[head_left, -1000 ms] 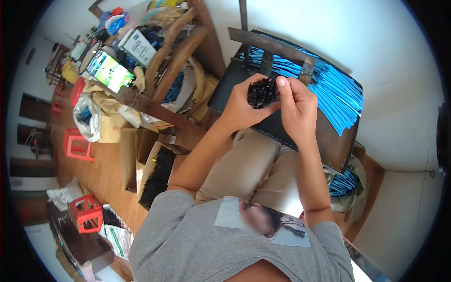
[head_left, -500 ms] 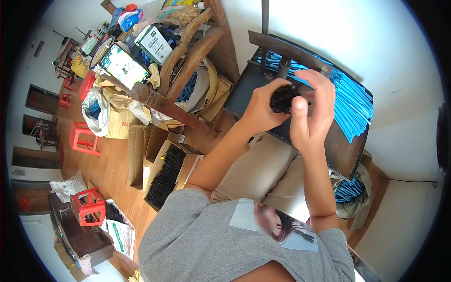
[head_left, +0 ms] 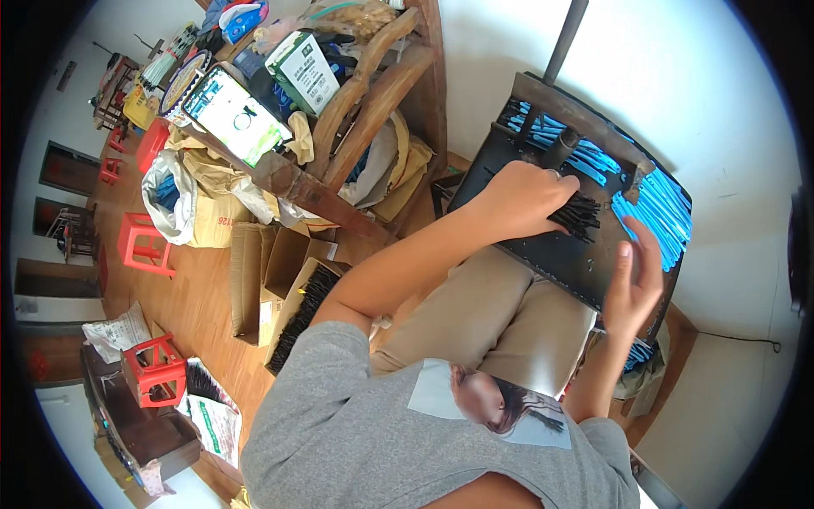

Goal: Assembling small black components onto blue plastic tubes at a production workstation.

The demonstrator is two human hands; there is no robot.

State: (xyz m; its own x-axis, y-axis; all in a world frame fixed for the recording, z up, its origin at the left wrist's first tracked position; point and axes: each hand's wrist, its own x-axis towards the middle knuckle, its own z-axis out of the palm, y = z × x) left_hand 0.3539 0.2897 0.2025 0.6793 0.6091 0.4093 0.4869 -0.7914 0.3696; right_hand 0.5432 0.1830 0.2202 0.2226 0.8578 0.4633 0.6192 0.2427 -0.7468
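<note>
A loose bundle of thin black sticks lies low over a black tray-like table in front of me. My left hand is closed round one end of it, and the sticks fan out to the right. My right hand is apart from the bundle, near the tray's right side, thumb and fingers spread with nothing between them. Just beyond its fingertips lies a pile of long, thin blue plastic strips. More blue strips lie farther back, partly hidden beneath a metal crossbar.
A metal post and short cylinder rise from the tray. At left, a wooden chair arm stands near a lit phone. Below are a carton of black sticks, sacks and red stools.
The black bundle went from upright between both hands to lying low over the tray in my left hand. My right hand let go and moved right and nearer. The view shifted slightly.
</note>
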